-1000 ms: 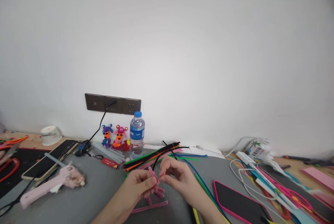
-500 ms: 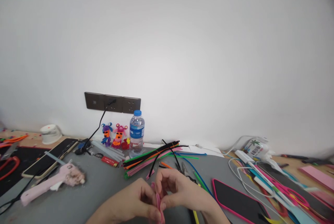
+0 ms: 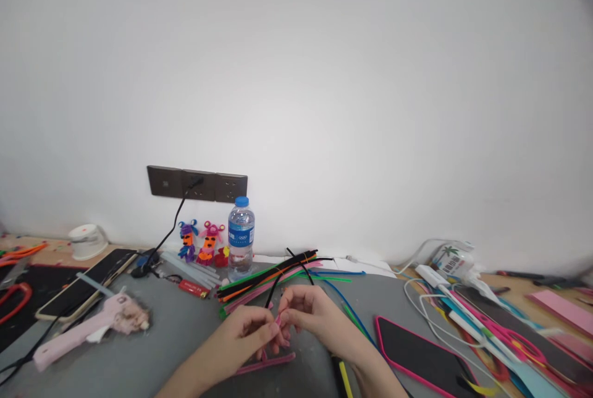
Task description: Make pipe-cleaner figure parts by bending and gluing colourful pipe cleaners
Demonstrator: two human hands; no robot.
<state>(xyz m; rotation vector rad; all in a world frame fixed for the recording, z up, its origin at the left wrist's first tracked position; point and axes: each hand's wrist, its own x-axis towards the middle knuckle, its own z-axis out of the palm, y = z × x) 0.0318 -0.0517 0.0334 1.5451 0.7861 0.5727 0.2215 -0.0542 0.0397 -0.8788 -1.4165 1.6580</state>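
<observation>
My left hand and my right hand meet above the grey mat, fingertips pinched together on a pink pipe cleaner. One straight length of it shows below my left fingers, and a small bit pokes out between the two thumbs. The rest is hidden by my fingers. Just beyond my hands lies a bundle of pipe cleaners in black, orange, green and pink. Beneath my right wrist, a tool's black and yellow handle shows in part.
A pink glue gun lies left, near a phone. A water bottle stands by two small figures. On the right are a pink-edged phone, white cables and pink scissors.
Both hands have risen slightly, and my left fingers have curled in. The pink pipe cleaner has turned from upright to lying crosswise below them. The view has shifted a little.
</observation>
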